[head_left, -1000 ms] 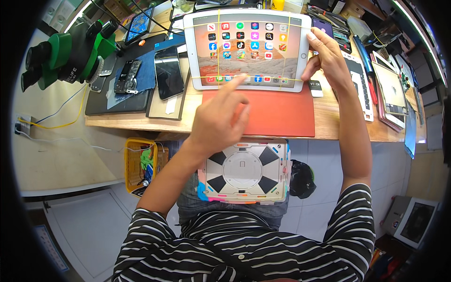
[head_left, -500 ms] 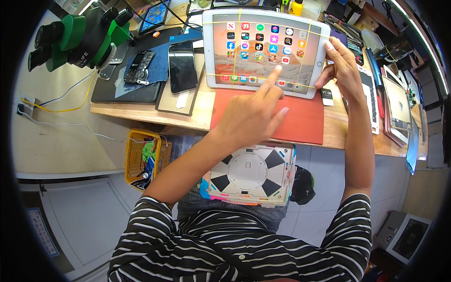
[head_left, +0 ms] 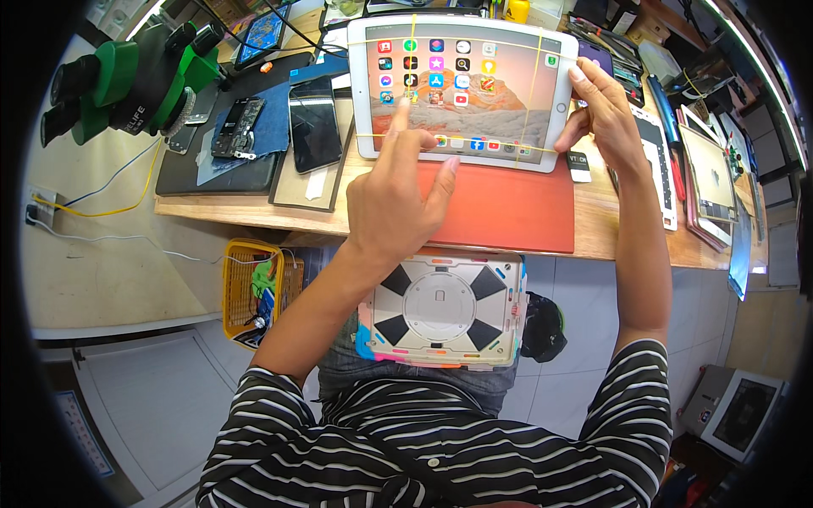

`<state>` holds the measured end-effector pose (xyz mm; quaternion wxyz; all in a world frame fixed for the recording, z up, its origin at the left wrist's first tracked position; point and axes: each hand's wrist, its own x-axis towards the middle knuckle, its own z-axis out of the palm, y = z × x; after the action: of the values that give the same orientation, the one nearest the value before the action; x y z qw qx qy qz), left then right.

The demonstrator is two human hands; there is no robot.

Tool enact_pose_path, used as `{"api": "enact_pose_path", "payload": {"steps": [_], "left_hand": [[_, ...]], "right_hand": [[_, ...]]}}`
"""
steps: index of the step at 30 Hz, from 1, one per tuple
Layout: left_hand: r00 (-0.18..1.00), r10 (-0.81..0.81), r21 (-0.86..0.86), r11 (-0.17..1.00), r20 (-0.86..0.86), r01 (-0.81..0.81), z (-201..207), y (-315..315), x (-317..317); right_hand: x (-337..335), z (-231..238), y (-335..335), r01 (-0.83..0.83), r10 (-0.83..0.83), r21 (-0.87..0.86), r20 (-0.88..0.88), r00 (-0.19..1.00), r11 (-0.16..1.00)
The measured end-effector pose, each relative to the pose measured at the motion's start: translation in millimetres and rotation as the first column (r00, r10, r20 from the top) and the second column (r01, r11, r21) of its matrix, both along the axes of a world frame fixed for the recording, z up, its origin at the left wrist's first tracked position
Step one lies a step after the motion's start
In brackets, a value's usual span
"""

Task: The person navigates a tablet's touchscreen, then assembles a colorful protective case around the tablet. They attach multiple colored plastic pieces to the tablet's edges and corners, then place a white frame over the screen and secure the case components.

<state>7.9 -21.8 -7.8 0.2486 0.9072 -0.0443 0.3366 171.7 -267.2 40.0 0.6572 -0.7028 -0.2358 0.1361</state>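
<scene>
A white tablet (head_left: 474, 63) with a lit home screen stands tilted up on the bench, with yellow rubber bands stretched around it. My right hand (head_left: 605, 118) grips its right edge, thumb by the round button and fingers toward the back. My left hand (head_left: 391, 190) holds nothing. Its index finger points at the lower left of the screen, the thumb sticks out and the other fingers are partly bent; whether the fingertip touches the glass I cannot tell. Under the tablet lies an orange-red mat (head_left: 500, 207). A patterned tablet case (head_left: 440, 309) with a round back plate rests on my lap.
At the left are a green microscope (head_left: 127, 85), a dark phone (head_left: 315, 127) and a circuit part (head_left: 237, 127) on blue cloth. A yellow basket (head_left: 292, 284) hangs below the bench edge. Tablet shells (head_left: 710, 178) and tools crowd the right. A black bag (head_left: 542, 326) is beside my lap.
My left hand has swung left across the screen, and the app icons have slid left with it. My right hand keeps its grip on the tablet. The whole view has shifted slightly.
</scene>
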Motion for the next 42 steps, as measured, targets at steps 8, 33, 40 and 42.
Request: {"api": "enact_pose_path", "payload": {"steps": [8, 33, 40, 42], "left_hand": [[0.946, -0.28, 0.056, 0.955, -0.167, 0.292, 9, -23, -8], [0.988, -0.131, -0.034, 0.991, -0.082, 0.129, 0, -13, -3], [0.982, -0.1, -0.055, 0.994, -0.161, 0.093, 5, -20, -5], [0.99, -0.106, -0.02, 0.994, -0.097, 0.104, -2, -19, -2]], "right_hand": [[2, -2, -1, -0.006, 0.006, -0.001, 0.012, 1.0, 1.0], [2, 1, 0, -0.052, 0.052, 0.003, -0.005, 0.999, 0.999], [1, 2, -1, -0.048, 0.048, -0.013, 0.005, 0.999, 0.999], [-1, 1, 2, -0.014, 0.014, -0.009, -0.006, 1.0, 1.0]]}}
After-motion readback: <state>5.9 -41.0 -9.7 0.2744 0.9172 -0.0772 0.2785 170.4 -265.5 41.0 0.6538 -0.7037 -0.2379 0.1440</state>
